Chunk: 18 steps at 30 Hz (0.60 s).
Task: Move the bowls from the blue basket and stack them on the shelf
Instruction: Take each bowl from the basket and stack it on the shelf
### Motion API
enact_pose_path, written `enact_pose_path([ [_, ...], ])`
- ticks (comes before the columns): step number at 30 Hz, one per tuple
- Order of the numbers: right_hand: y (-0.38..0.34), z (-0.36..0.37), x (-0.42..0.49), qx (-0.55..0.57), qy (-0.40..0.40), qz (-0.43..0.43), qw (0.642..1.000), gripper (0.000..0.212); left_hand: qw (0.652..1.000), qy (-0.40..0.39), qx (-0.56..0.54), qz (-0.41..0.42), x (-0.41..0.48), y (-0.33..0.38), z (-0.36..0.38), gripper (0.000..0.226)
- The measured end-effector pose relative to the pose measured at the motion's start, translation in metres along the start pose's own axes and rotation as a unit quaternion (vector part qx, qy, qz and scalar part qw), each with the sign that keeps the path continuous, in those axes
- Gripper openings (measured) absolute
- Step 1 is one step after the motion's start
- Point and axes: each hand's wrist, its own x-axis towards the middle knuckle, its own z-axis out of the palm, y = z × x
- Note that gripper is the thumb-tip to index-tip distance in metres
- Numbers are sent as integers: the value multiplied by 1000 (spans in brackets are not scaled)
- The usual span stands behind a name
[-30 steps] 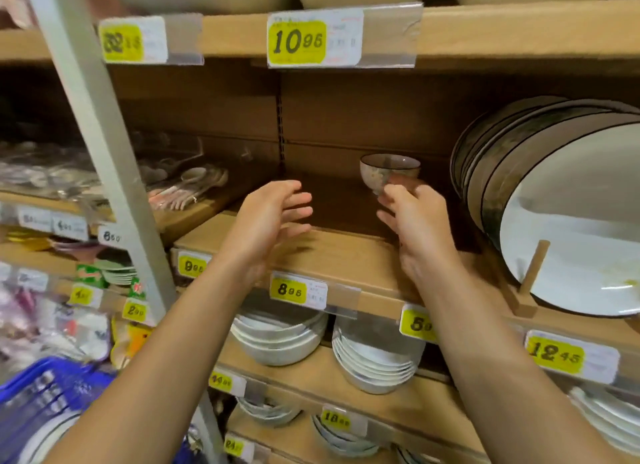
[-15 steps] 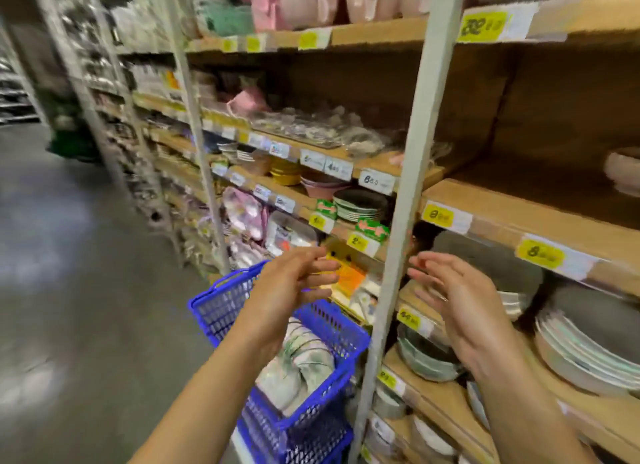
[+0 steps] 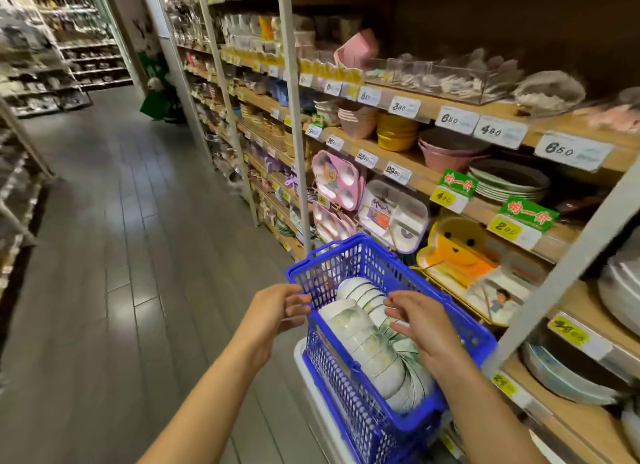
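fingers (image 3: 397,307) of the right hand (image 3: 424,330) spread loosely just over the bowls (image 3: 360,335), the left hand (image 3: 273,311) relaxed at the blue basket (image 3: 346,263) rim, neither gripping anything. the bowls lie nested on their sides in rows inside the basket; likely glazed ceramic, heavy together, slick and chippable, so take a few, palms at both ends. blur and the right hand hide their number and any beneath.

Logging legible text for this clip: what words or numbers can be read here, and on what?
"650": white price tag, upper shelf edge.
"490": second white tag, beside it.
"850": third white tag.
"380": fourth white tag.
"2990": lower white tag, one shelf down.
"290": yellow tag under a green sign.
Green sign characters, far tags, bottom yellow tags: too blurred to read.
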Motion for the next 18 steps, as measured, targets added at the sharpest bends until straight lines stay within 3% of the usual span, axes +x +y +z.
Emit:
enact_pose_path([
  [8, 45, 47, 135, -87, 14, 70, 994, 20, 994, -7, 101, -40, 135, 7, 1, 15],
  [18, 85, 65, 243, -297, 16, 171, 939, 23, 954, -83, 270, -103, 274, -8, 46, 17],
])
